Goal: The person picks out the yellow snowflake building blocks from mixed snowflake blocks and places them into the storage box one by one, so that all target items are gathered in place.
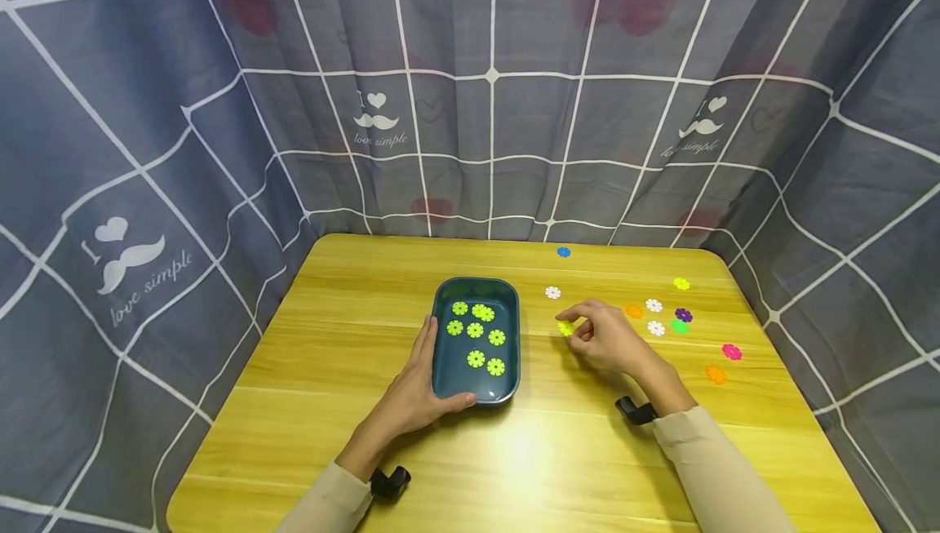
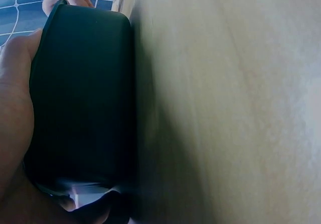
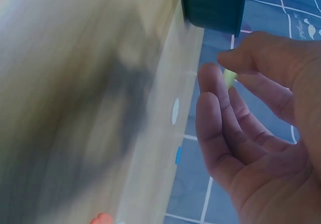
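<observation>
A dark teal tray (image 1: 507, 390) stands on the table holding several yellow-green flower-shaped plastic discs (image 1: 475, 330). My left hand (image 1: 411, 390) grips it at the near left corner, fingers along the left side and thumb over the near rim. In the left wrist view the outer wall of the tray (image 2: 83, 98) fills the space beside that hand. To the right of the tray, above the table, my right hand (image 1: 605, 339) pinches another yellow-green disc (image 1: 565, 327) between thumb and fingers. In the right wrist view this disc (image 3: 229, 78) is mostly hidden by the fingertips.
White (image 1: 553, 292) and blue discs (image 1: 563, 252) lie beyond my right hand. Farther right are scattered orange (image 1: 716, 375), pink (image 1: 732, 352), purple (image 1: 684, 315), green (image 1: 680, 326), white and yellow-green discs (image 1: 681, 283). A grid-patterned curtain (image 1: 455, 108) surrounds the wooden table (image 1: 338, 329).
</observation>
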`<action>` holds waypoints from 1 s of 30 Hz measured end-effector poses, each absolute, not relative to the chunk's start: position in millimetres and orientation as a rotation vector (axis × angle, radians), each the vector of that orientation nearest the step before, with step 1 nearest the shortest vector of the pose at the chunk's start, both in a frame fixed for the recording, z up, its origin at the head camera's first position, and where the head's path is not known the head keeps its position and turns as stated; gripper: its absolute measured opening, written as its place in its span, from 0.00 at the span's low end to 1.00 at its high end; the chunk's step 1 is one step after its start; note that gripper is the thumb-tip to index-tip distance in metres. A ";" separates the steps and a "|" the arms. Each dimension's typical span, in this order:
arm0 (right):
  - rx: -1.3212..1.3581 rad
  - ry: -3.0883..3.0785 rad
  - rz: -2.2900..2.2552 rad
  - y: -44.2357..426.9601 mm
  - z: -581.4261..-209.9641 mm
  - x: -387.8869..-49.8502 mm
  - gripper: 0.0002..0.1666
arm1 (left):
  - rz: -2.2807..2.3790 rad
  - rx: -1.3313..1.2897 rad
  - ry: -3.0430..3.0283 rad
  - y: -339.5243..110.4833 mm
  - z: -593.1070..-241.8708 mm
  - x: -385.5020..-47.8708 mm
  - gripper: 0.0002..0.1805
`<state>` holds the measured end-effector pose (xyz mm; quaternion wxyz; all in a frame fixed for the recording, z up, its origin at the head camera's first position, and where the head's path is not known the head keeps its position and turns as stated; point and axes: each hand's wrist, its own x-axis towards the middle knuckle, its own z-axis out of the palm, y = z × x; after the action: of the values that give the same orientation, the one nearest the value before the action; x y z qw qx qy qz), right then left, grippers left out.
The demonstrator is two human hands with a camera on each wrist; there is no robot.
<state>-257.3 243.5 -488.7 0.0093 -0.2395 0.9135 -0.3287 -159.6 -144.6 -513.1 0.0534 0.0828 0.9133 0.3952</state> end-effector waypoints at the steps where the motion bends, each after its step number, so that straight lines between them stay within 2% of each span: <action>1: -0.760 2.849 -1.031 241.3 -487.7 -257.4 0.23 | 1.203 0.251 2.774 -145.1 -512.8 -159.1 0.83; 17: -0.950 2.792 -1.057 196.4 -471.7 -263.1 0.19 | 1.234 0.216 2.748 -145.9 -514.0 -159.5 0.85; 30: -1.132 2.838 -0.809 154.2 -454.8 -268.8 0.19 | 1.211 0.247 2.748 -148.1 -513.6 -162.6 0.86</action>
<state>-268.8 154.2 -454.8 -0.0094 -0.3582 0.8978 -0.2559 -162.6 -148.1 -513.6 0.0641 0.0819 0.9101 0.4011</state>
